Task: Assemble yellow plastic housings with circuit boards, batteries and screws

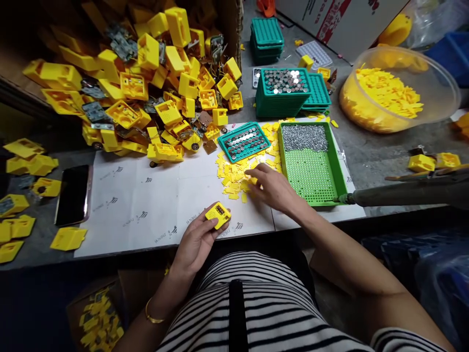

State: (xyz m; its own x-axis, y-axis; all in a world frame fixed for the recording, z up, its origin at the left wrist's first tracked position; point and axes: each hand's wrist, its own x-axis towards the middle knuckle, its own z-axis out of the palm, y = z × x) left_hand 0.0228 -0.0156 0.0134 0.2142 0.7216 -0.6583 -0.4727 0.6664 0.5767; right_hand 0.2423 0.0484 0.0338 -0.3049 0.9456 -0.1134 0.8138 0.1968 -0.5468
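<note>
My left hand [196, 239] is closed around a small yellow plastic case [216, 213], held up above the front edge of the white sheet. A recess with round metal parts inside shows on the case's upper face. My right hand [273, 188] reaches over a spread of small flat yellow covers [234, 176], its fingers bent and apart. Yellow pieces lie by its fingertips; none is plainly gripped. Just beyond the covers, a teal tray [244, 142] carries rows of button cells. To the right of that hand is a green perforated tray [309, 171], with small silver screws [306, 137] at its far end.
A large heap of yellow cases [161, 93] spills from a cardboard box at back left. A phone [73, 194] lies left. Stacked teal trays [280, 98] and a clear bowl of yellow covers [392, 98] stand behind. An electric screwdriver [406, 193] points in from the right.
</note>
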